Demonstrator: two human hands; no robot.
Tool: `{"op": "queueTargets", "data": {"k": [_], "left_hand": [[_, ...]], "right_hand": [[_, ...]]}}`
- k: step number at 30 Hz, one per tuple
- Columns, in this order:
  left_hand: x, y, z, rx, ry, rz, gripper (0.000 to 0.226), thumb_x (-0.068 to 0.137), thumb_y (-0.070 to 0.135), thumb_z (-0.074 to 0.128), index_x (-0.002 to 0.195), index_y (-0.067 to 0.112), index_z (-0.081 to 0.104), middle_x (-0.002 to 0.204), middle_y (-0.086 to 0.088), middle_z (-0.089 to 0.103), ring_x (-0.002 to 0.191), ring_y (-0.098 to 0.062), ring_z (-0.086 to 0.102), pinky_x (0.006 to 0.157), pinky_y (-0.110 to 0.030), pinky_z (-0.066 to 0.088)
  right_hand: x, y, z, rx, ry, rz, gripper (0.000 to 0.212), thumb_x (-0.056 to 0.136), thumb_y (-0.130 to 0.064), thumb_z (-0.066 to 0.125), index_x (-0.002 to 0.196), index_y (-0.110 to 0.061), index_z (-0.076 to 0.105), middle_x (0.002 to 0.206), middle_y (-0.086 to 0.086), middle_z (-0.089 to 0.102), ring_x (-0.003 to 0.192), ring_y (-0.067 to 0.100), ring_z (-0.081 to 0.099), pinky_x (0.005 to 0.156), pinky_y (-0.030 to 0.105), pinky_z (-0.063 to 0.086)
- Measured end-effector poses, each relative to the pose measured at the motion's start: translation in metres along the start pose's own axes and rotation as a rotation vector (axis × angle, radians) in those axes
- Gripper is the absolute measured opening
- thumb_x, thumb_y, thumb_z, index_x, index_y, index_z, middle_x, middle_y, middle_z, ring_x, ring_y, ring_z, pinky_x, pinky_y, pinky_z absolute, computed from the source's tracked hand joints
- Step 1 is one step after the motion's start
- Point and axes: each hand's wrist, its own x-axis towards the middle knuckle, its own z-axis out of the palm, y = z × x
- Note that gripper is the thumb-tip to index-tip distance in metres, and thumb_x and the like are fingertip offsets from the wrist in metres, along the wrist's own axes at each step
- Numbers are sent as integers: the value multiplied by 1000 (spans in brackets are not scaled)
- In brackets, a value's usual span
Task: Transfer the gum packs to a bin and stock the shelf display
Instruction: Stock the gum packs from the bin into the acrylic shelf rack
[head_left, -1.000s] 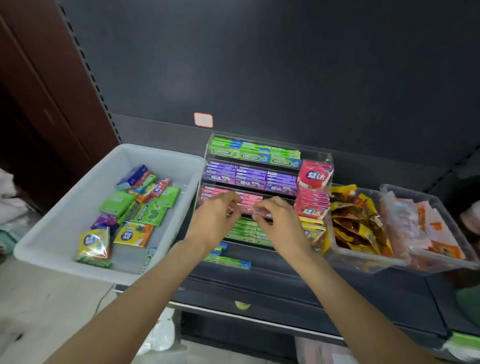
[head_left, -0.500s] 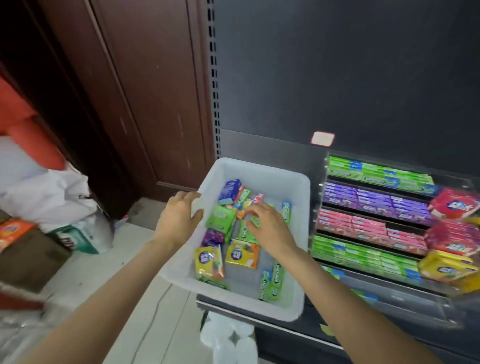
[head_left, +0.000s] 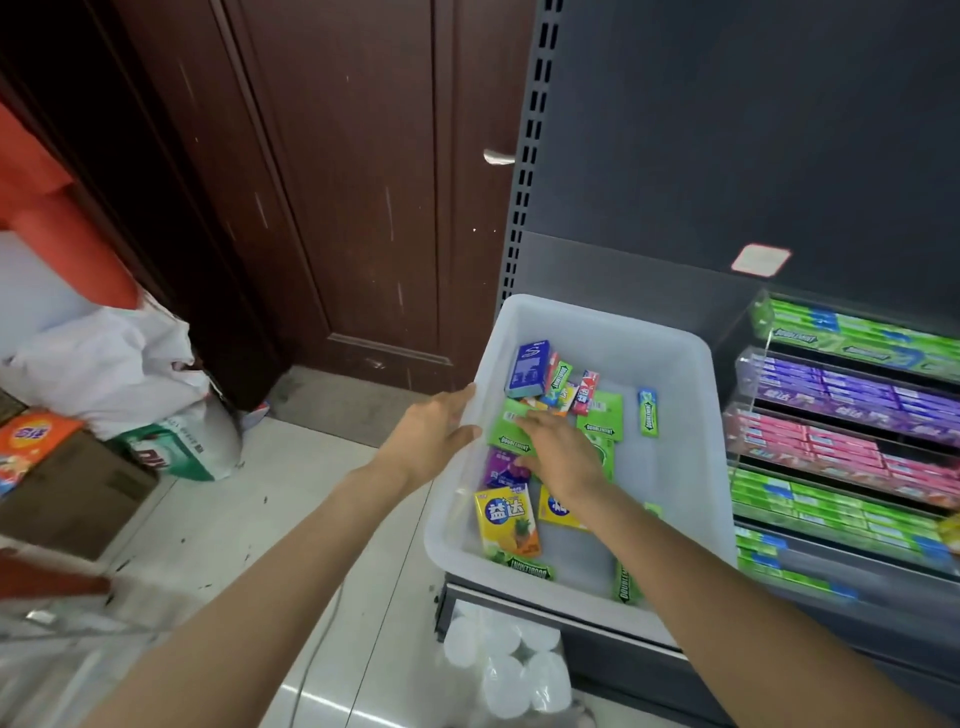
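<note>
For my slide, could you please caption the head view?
Left hand on the rim of a white bin while the right hand reaches among loose gum packs beside the shelf display.

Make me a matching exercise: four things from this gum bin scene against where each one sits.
Things:
1. blue rectangular gum box
2. yellow pineapple gum box
3. slim green gum stick pack lying alone
4. left hand

Places:
A. on the left rim of the white plastic bin
B. far left part of the bin
C. near left corner of the bin
D. right part of the bin floor

Pairs: 1-B, 2-C, 3-D, 4-A
</note>
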Motion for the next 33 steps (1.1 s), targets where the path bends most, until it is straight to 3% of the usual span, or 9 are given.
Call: {"op": "queueTargets", "data": {"k": [2,4,6,8,10,14,19,26,33], "left_hand": [[-1,1,0,2,8,1,57,94,29,54,146,19,32,132,-9,53,120,-26,50,97,-30,37],[-1,4,1,78,71,19,56,93,29,55,144,22,34,139,-5,46,127,-26,42,103,-38,35],[1,10,1,114,173,33,53,92,27,56,142,26,37,140,0,44,127,-23,37,101,-41,34],[9,20,4,56,218,93,49,92,23,57,138,24,41,137,-1,46,124,-23,38,99,-36,35],[20,34,14,-26,193,163,45,90,16,58,134,20,47,134,-2,50,121,-23,41,98,-31,36],[41,66,45,-109,60,232,36,90,12,58,125,13,57,125,-8,55,118,-24,48,91,-21,34],[72,82,88,85,-162,214,45,89,21,60,132,14,50,131,-9,51,120,-24,48,99,-31,38],[89,85,108,464,-240,278,62,85,30,64,141,20,38,143,-1,39,132,-23,35,109,-40,30],[91,87,107,550,-268,269,72,78,40,71,138,20,36,137,-5,40,130,-24,37,107,-43,29]], "right_hand": [[-2,-1,-3,-93,8,-56,45,94,-22,53,136,-12,44,140,8,47,127,27,45,107,42,34],[-7,2,-11,-17,67,-26,35,96,-22,46,129,-13,52,117,11,62,103,28,59,86,39,48],[-13,13,-20,199,175,104,31,96,-22,46,124,-13,57,93,13,68,79,27,62,70,36,51],[-20,33,-28,492,261,245,26,93,-19,53,116,-9,62,94,13,69,81,27,64,76,38,52],[-31,54,-37,801,299,353,20,91,-11,58,108,-5,64,95,10,68,87,25,64,79,38,55],[-52,82,-60,1234,340,457,10,92,-3,53,88,-10,60,83,10,63,64,9,63,58,19,56],[-68,103,-80,1362,404,463,18,91,6,50,105,-2,57,80,6,63,57,2,65,52,15,53],[-76,121,-87,1348,385,419,58,83,15,54,127,-21,45,89,11,64,74,8,69,64,23,58],[-75,124,-85,1320,362,397,47,80,14,60,111,-19,46,89,11,63,78,15,66,61,23,56]]}}
